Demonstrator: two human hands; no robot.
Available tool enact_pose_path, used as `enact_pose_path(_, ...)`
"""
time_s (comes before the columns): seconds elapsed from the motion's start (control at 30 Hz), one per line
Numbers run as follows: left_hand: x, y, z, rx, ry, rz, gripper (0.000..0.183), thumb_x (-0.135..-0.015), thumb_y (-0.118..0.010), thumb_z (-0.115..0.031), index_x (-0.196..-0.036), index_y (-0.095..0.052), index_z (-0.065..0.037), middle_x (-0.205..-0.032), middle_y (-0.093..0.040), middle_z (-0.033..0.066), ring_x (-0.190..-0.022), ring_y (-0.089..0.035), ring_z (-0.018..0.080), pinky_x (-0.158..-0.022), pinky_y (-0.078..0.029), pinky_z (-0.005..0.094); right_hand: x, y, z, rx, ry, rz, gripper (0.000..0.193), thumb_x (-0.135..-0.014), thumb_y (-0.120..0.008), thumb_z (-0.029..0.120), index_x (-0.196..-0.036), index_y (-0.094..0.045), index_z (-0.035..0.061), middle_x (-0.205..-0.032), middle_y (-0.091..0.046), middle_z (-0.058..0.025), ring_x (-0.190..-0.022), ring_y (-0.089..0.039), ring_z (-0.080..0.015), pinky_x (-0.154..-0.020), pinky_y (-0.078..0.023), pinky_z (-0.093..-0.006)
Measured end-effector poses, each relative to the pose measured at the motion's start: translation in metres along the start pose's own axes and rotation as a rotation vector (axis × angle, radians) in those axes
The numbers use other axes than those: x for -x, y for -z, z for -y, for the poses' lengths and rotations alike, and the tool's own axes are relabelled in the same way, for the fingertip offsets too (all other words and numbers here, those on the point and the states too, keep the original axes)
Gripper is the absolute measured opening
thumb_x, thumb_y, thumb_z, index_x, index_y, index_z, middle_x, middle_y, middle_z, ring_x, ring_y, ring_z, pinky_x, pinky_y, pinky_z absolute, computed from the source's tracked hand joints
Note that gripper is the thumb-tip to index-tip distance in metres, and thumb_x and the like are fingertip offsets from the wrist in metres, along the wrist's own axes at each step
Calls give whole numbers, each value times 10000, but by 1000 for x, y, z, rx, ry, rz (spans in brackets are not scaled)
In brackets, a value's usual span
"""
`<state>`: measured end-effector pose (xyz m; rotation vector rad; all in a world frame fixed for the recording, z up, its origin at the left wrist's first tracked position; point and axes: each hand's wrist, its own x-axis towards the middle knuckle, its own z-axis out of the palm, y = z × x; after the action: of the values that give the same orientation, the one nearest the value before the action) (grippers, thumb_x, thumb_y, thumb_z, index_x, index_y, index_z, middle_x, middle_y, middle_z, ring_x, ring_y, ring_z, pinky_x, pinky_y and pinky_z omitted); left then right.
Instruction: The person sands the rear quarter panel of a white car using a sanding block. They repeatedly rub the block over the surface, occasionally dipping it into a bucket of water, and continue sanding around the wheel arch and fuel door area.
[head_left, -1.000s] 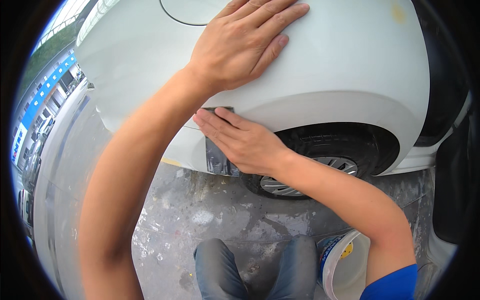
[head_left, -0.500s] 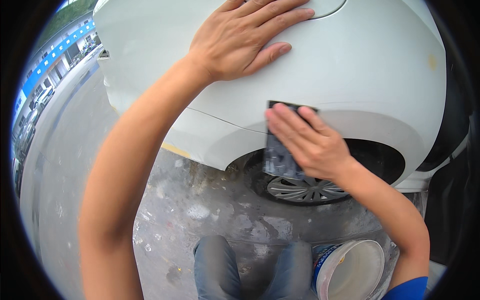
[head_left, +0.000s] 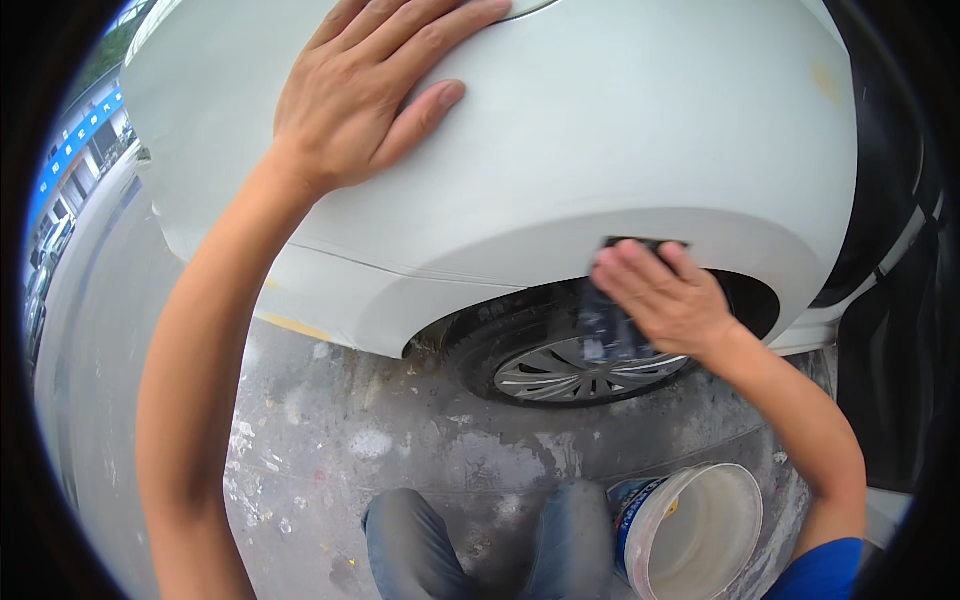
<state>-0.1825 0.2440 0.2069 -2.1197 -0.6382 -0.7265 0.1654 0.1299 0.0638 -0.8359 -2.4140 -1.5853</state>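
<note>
My left hand [head_left: 365, 95] lies flat on the white car body panel [head_left: 650, 130], fingers stretched out and reaching a curved seam at the top. Under the fingers of my right hand [head_left: 665, 300] is a dark sheet of sandpaper [head_left: 608, 330], smeared with grey. That hand presses the sheet's upper part against the lip of the wheel arch [head_left: 480, 270]. The sheet's lower part hangs in front of the wheel [head_left: 545, 375]. Motion blurs the right fingers and the sheet a little.
Between my knees [head_left: 415, 540] and my right forearm stands a whitish bucket [head_left: 705, 535] with a blue outer band. Yellowish patches mark the lower bumper edge [head_left: 295, 327] and the upper right panel. Parked cars and a blue-banded building [head_left: 75, 150] show far left.
My right hand has slid the sandpaper rightward along the wheel arch. My left hand keeps its place on the panel, while the whole view has shifted.
</note>
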Motion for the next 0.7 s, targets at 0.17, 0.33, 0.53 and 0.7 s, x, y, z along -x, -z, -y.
enact_pose_path(0.17,-5,-13,5,-4,-95,-197,561,-1027,-436,-335,-1547,-546,-158,-1638,-481,63,-1563,-370,257,-1309,-215,456,-128,-15,100,-73,-83,-73,670,-995,-415,214,-1649,-348,85,-1769,-207,-34,-1629,-157,-146,-1357,-26,-419)
enact_pose_path(0.33,1,3,12,-64,-54,-127,554,-1050,-398,-345,-1557,-532,-166,-1656,-457,54,-1582,-328,252,-1318,-179,456,-14,-2,-11,92,-134,-42,733,-959,-445,131,-1677,-298,151,-1777,-184,7,-1636,-144,-153,-1354,-50,-424)
enact_pose_path(0.53,5,-11,-21,-10,200,-138,557,-1087,-366,-270,-1622,-416,-121,-1737,-292,86,-1631,-182,273,-1323,-71,478,178,56,-10,-318,-796,321,774,-923,-588,151,-1624,-310,-23,-1726,-241,-213,-1611,-200,-377,-1318,-144,-535)
enact_pose_path(0.7,-44,-21,-130,158,206,-74,759,-1027,-521,-352,-1655,-267,-9,-1744,-192,220,-1641,-121,328,-1323,-33,518,278,164,94,-1277,-1782,-40,528,-945,-528,80,-1456,-580,-44,-1440,-648,-176,-1374,-581,-301,-1179,-403,-383)
